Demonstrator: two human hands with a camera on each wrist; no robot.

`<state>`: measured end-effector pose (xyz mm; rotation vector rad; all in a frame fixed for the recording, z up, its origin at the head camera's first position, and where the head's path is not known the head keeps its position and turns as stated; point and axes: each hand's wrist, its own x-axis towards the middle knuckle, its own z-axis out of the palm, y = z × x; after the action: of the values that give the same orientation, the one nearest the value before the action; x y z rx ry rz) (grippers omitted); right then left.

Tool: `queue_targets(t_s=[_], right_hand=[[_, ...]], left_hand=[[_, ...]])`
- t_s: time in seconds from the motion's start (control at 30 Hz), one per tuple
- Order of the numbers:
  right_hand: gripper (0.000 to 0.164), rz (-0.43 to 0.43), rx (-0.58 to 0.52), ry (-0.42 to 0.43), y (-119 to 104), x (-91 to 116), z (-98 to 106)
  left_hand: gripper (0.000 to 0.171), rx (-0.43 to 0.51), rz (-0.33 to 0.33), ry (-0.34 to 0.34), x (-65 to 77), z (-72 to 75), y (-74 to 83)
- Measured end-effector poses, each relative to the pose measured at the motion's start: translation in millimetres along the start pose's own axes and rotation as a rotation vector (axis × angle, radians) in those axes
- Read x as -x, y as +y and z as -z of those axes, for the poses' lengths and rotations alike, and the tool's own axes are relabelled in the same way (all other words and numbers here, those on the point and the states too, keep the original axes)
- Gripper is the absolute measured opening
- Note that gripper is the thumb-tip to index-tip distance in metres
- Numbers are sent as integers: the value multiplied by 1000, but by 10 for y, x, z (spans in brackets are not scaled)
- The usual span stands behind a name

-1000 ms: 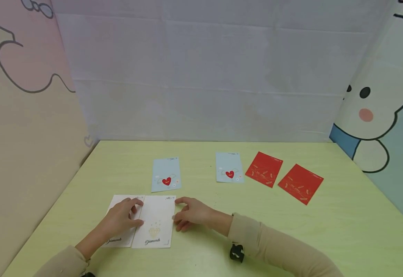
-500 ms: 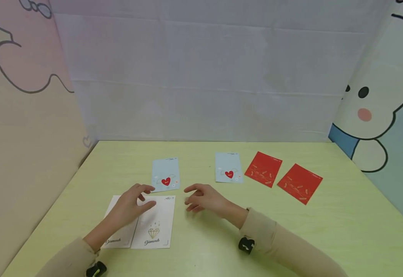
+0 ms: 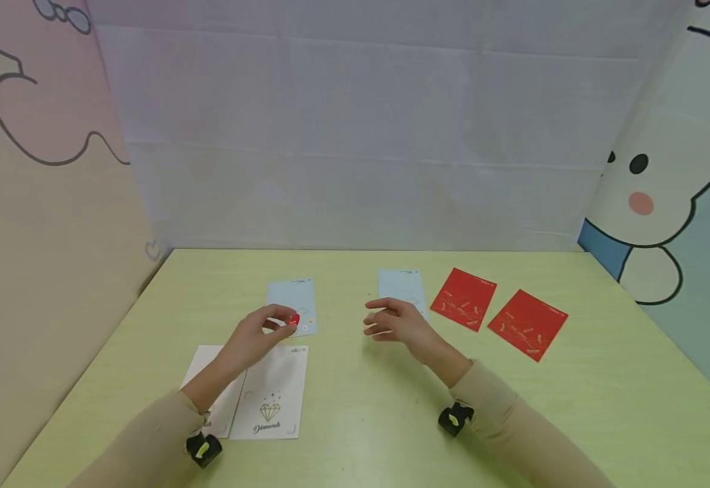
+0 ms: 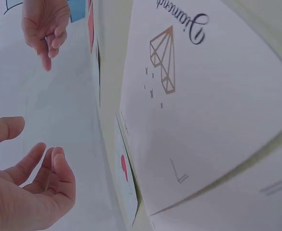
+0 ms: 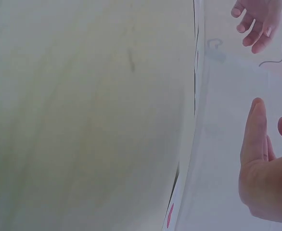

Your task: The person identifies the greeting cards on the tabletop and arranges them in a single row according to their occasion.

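The left hand is raised, fingers bent, thumb clear of them in a wide gap, holding nothing. At its two o'clock lies the left blue card, its red heart partly covered from the head view. At six o'clock lies the "Diamonds" card; at seven, the left white card. The right hand, fairly wide, also holds nothing: right blue card at twelve, left red card at two, right red card at three.
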<state>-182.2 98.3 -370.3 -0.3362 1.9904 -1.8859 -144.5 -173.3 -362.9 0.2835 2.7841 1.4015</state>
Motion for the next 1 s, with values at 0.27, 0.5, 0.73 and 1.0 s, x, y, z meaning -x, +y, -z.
queue_targets(t_s=[0.27, 0.5, 0.73, 1.0], right_hand=[[39, -41, -52, 98, 11, -18, 212], [43, -112, -203, 163, 38, -92, 268], [43, -149, -255, 174, 48, -202, 226], [43, -166, -234, 169, 30, -377, 28]], left_hand=[[34, 100, 88, -29, -151, -62, 67], [41, 170, 213, -10, -268, -26, -53], [53, 142, 316, 21, -328, 111, -236], [60, 204, 425, 19, -359, 218, -312]])
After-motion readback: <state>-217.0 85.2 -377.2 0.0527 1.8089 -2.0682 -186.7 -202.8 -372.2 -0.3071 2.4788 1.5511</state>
